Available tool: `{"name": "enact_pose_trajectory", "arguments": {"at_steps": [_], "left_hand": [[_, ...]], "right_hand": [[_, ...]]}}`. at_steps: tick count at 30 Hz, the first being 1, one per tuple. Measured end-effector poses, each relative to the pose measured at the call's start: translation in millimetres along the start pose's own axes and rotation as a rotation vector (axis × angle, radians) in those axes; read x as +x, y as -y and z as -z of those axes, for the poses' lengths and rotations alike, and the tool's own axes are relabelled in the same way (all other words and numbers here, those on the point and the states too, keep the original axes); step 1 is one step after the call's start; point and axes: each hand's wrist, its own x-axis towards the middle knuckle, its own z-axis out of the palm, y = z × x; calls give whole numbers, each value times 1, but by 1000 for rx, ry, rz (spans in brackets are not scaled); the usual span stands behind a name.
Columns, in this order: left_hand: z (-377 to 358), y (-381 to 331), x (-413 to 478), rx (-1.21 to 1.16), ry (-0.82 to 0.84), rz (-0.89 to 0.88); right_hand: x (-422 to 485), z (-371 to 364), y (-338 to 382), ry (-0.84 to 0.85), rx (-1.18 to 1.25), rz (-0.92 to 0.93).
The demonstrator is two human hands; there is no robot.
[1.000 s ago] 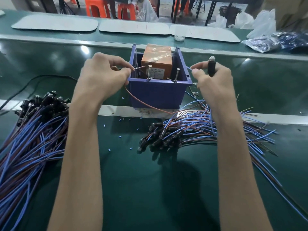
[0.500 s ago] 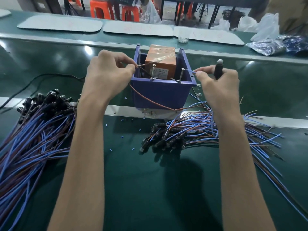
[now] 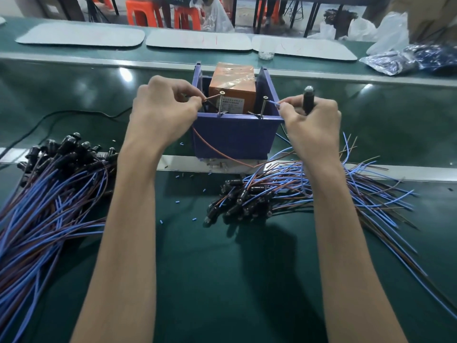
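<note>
— Now that your left hand (image 3: 163, 112) has carried the brown wire (image 3: 210, 98) the last bit, its bare tip touches the left screw (image 3: 220, 93), at eleven o'clock on the blue bin (image 3: 235, 137). A second ago it stopped short.
— And the other side?
— Your right hand (image 3: 311, 120) has brought the blue wire (image 3: 274, 102) in toward the right screw (image 3: 265, 98), at one o'clock on the bin. Touching or just beside, I cannot tell.
— The grips?
— Both narrow. Your left thumb and forefinger pinch the brown wire and the right ones pinch the blue. Your remaining right fingers curl round the black indicator lamp (image 3: 308, 100), which stands upright, lens up.
— What does that mean for the work?
— You're likely at the test itself, with the circuit about closed, so watch the lens. It looks pale, but I cannot say whether it is lit or only reflecting. The bin sits at twelve o'clock on the tabletop (image 3: 197, 256), with the loose lamp pile (image 3: 242, 201) at four o'clock.
</note>
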Motion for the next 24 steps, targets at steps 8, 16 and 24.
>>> {"name": "enact_pose_trajectory", "arguments": {"at_steps": [8, 16, 24], "left_hand": [[0, 1, 1, -7, 1, -9], [1, 1, 1, 16, 20, -33], [1, 3, 1, 46, 47, -28]], "right_hand": [[1, -4, -6, -4, 40, 14], [1, -4, -7, -1, 18, 50], [5, -2, -8, 20, -5, 30]]}}
